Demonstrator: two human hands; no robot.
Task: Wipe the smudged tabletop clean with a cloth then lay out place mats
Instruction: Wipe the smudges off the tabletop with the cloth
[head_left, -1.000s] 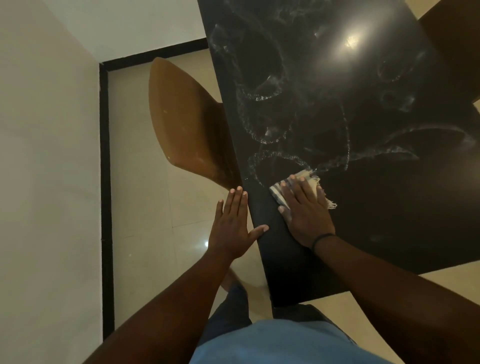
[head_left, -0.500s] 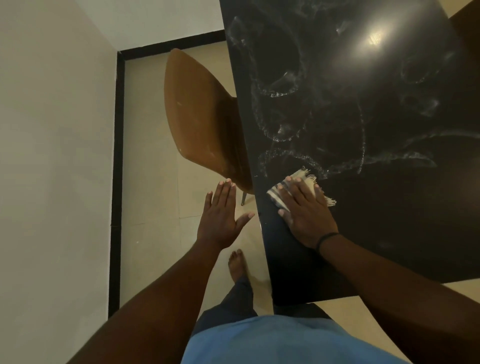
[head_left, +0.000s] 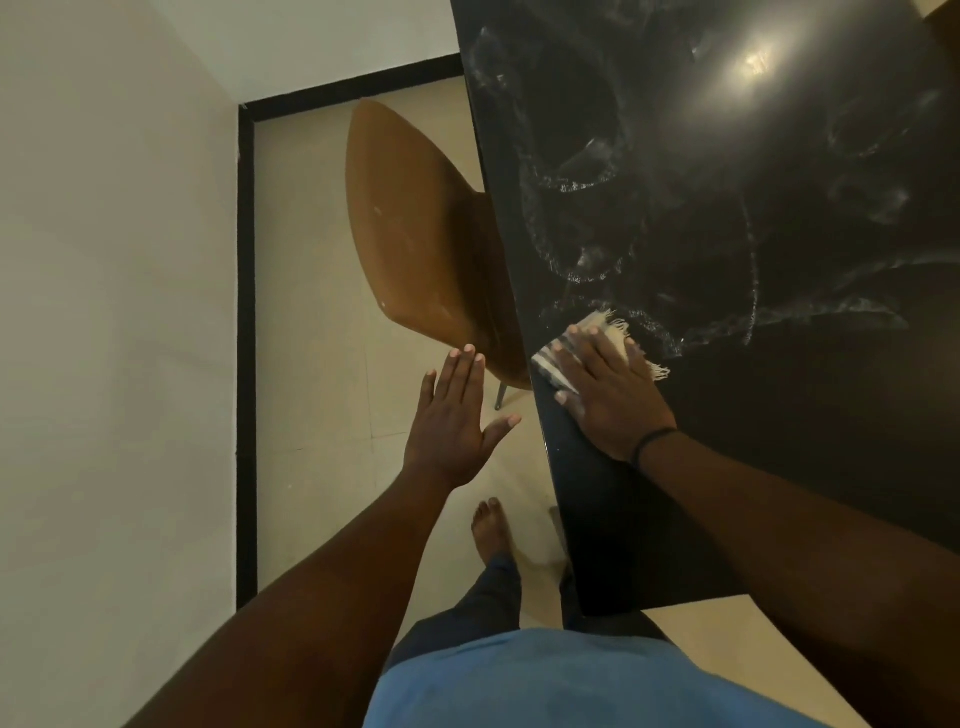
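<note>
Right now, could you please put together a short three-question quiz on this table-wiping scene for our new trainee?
1. True or false: the right hand presses flat on the cloth.
2. What does the left hand hold?
A. a place mat
B. nothing
C. the chair back
3. Fill in: white smudges remain on the black tabletop on the ___ side of the cloth from the person.

Key:
1. True; the fingers lie straight over it, near the table's left edge.
2. B; it hovers open over the floor, beside the brown chair.
3. Far.
</note>
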